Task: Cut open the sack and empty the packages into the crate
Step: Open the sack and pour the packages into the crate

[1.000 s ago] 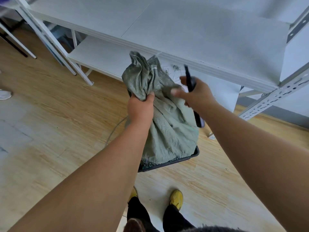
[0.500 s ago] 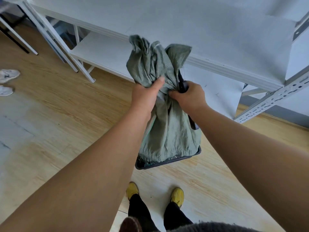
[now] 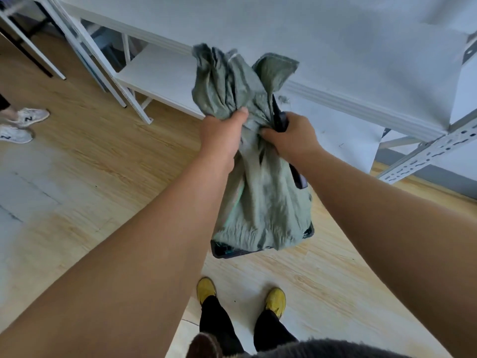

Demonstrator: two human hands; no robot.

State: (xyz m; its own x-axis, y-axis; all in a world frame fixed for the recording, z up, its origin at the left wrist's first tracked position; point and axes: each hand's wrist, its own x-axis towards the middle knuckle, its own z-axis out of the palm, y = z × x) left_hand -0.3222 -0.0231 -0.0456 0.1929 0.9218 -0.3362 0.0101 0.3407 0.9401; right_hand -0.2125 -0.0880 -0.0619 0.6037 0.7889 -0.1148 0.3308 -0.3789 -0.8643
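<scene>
head view: both hands (image 3: pixel 258 135) clamped on the green sack (image 3: pixel 260 192) above the crate (image 3: pixel 227 250).

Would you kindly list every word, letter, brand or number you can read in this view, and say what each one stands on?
"N" on the side of the upper white sneaker at the left edge.
"N" on the lower white sneaker, partly cut off by the frame edge.
No readable text on the green sack, the dark crate, the dark tool in the right hand, the white shelving or the yellow shoes.
</scene>
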